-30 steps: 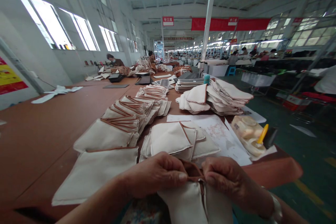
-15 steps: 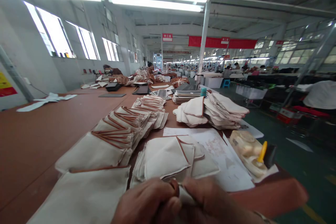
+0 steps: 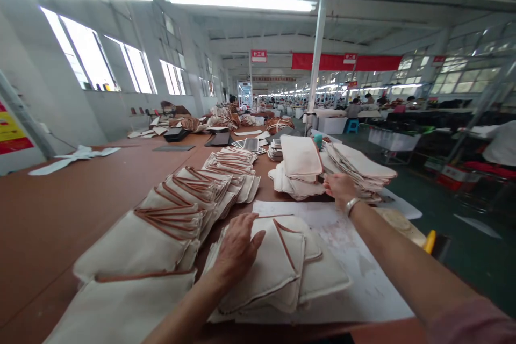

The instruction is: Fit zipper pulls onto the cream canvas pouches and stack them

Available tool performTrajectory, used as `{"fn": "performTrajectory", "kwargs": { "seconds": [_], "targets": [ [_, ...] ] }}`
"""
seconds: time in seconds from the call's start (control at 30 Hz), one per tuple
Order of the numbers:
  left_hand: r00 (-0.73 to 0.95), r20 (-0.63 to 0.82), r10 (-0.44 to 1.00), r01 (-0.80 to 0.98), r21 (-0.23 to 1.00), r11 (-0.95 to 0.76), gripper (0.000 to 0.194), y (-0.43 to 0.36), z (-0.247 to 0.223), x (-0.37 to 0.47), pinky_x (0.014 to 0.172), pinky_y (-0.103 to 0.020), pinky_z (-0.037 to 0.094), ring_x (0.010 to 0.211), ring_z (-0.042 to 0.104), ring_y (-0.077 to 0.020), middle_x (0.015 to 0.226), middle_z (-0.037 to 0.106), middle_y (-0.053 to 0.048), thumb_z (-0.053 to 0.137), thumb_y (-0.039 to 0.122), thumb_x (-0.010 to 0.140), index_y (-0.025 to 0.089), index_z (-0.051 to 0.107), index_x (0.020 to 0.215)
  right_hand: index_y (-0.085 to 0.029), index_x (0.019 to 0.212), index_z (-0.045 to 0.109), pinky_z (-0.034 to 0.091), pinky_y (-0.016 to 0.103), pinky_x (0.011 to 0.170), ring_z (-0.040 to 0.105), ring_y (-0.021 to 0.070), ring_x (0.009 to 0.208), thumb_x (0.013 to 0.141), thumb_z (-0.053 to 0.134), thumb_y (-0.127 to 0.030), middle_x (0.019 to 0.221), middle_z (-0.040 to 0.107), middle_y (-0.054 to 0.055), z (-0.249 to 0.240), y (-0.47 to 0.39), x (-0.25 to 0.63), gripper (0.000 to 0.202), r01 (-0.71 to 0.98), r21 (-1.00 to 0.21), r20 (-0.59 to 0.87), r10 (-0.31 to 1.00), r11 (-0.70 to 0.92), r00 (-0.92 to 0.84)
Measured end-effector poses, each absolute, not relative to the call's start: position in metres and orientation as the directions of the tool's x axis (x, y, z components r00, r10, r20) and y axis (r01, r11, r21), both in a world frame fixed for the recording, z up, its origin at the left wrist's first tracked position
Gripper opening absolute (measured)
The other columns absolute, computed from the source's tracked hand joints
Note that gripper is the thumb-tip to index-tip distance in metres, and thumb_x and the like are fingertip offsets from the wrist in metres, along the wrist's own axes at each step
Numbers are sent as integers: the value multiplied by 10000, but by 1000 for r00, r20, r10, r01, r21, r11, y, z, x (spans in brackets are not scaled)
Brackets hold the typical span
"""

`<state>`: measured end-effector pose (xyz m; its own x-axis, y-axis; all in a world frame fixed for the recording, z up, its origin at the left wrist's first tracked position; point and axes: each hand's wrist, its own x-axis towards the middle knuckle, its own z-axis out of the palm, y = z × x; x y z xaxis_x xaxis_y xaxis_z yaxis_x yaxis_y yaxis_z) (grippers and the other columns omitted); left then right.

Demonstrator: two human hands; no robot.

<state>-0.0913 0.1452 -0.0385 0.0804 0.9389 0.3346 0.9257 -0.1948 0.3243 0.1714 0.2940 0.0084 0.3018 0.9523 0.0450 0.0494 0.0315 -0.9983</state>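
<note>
My left hand (image 3: 238,244) lies with fingers stretched on a stack of cream fabric pieces with brown edging (image 3: 278,263), in front of me on the table. Farther off to the right, my right hand (image 3: 341,188) is closed at the lower right corner of a cream fabric piece (image 3: 301,155). That piece is tilted up over a small pile of similar pieces (image 3: 296,188). The fingertips are partly hidden. Right beside this hand stands a taller pile of cream pieces (image 3: 363,164). A long fanned row of brown-edged pieces (image 3: 169,220) runs along my left.
White paper (image 3: 342,247) lies under the near stack. A yellow-handled tool (image 3: 429,241) and a beige container (image 3: 399,224) sit at the table's right edge, partly behind my right arm. A post (image 3: 317,59) rises beyond the piles. Dark flat pieces (image 3: 176,134) lie farther back.
My hands were together low in front, pinching at something. They have parted: the left is now on the near stack, the right at the far pile, where a piece has risen.
</note>
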Motion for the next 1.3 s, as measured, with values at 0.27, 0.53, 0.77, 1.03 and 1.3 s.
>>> {"fn": "performTrajectory", "kwargs": {
  "seconds": [0.27,0.53,0.77,1.03,1.3],
  "targets": [
    [178,32,983,939,294,-180,273,201,-76,-77,839,-391,495,938,621,-215,1030,654,-70,599,401,917,142,639,996,-127,942,658,547,272,560,687,171,667,887,657,-279,791,715,37,-83,187,154,161,-20,-996,-90,995,-91,-34],
    [265,106,958,930,234,-283,249,156,-33,-73,969,-405,391,1132,522,-270,1200,582,-121,526,299,938,194,571,1159,-133,1026,632,579,325,691,676,166,783,966,592,-299,929,682,36,-103,194,111,181,-35,-998,-45,986,-51,-164],
    [433,31,901,863,273,-424,240,97,-31,-75,869,-382,439,971,589,-270,1011,646,-81,645,195,787,223,617,1024,-145,1113,630,572,393,790,666,203,909,966,597,-293,1097,664,67,-115,196,111,211,64,-998,8,963,26,-270],
    [237,191,953,789,535,-303,189,67,43,-91,672,-244,442,748,566,-165,795,619,-16,486,285,912,163,605,829,-222,1291,567,539,338,870,562,254,1157,830,728,-307,1284,573,92,-17,132,110,496,-87,-921,378,814,380,-442],
    [32,317,948,-189,933,-305,439,24,79,-80,769,-268,500,926,620,-215,1134,648,-80,629,536,859,198,655,1137,-178,857,607,468,266,735,519,154,810,864,712,-269,877,561,9,72,65,111,139,-293,-875,484,667,385,-567]
  ]
}}
